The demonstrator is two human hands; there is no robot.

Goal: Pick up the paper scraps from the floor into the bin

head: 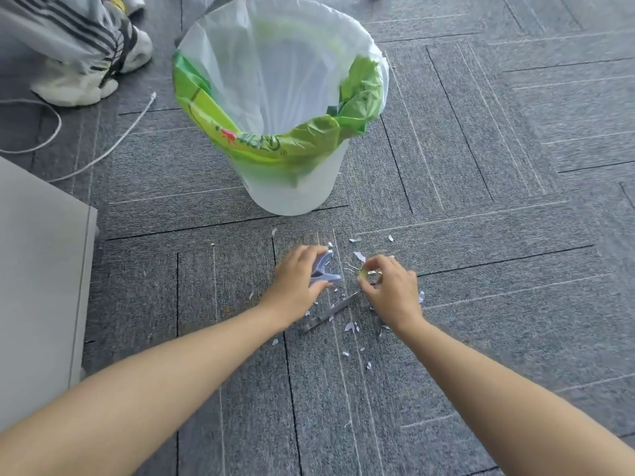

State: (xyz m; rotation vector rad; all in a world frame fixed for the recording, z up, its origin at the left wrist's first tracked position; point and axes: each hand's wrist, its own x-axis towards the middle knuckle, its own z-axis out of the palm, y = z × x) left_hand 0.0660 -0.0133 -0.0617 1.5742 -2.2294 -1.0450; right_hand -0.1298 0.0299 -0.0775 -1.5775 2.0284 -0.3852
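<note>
Paper scraps lie scattered on the carpet floor around and between both hands, near the bin. The left hand clamps a bluish piece; the right hand pinches gathered scraps.

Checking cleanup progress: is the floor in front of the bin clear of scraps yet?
No. Many small paper scraps still lie on the carpet around both hands, in front of the bin.
</note>
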